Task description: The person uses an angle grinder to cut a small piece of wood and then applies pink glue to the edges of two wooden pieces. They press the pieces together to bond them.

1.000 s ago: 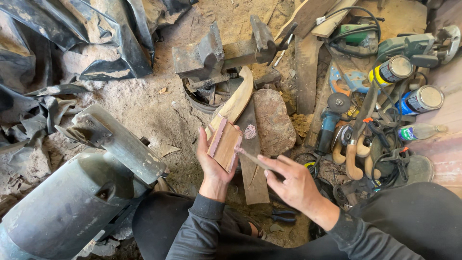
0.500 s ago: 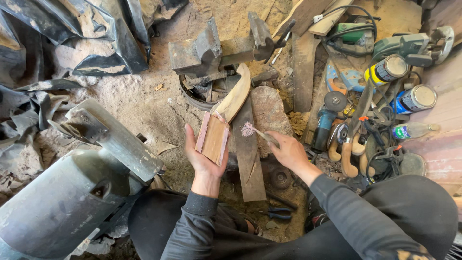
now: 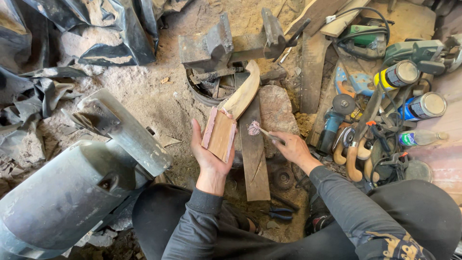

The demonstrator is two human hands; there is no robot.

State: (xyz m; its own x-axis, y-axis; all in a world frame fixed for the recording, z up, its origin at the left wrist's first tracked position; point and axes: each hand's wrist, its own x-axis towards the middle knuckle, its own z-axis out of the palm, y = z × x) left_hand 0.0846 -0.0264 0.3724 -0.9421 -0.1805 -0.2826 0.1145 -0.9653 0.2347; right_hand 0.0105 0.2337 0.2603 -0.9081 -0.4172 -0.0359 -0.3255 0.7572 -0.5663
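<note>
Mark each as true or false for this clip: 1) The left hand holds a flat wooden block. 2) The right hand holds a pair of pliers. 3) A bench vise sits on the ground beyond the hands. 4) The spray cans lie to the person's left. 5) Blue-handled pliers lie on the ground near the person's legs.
1) True: the left hand cradles the wooden block, pinkish along its edges.
2) False: the right hand holds a thin stick with a pinkish blob at its tip.
3) True: the bench vise sits there.
4) False: the spray cans lie to the right.
5) True: the blue-handled pliers lie there.
</note>
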